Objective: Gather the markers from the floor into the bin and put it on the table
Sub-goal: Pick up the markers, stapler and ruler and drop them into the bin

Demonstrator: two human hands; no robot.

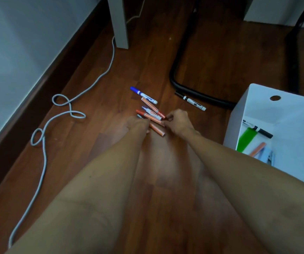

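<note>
Several markers lie in a small pile (152, 114) on the wooden floor, mostly orange ones with a red and a white one. A blue-capped marker (143, 95) lies just beyond the pile. A black-capped white marker (190, 101) lies apart to the right. My left hand (138, 123) is closed over the pile's near-left end. My right hand (177, 123) pinches the right ends of the orange markers. The white bin (275, 107) stands on the floor at the right; inside are a green marker, a black one and an orange one.
A grey cable (56, 125) loops across the floor on the left by the wall. A grey table leg (119, 22) stands at the back. A black curved chair base (184, 85) runs behind the markers toward the bin.
</note>
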